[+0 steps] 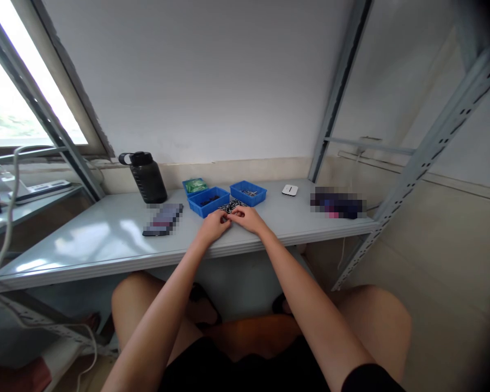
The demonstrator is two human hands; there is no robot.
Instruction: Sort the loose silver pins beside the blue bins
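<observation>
Gripping what, if anything, I cannot tell, left hand (216, 225) and right hand (248, 218) meet; the bottle (150, 178) bears unreadably small markings (138, 182).

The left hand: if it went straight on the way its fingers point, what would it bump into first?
Probably the bare right hand, which faces the left hand at close range; whether they touch is unclear. The heap of small black-and-white pieces lies just beyond both.

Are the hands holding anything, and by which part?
Cannot be told: left hand and right hand are close together at the small pieces, hiding anything between them.
</observation>
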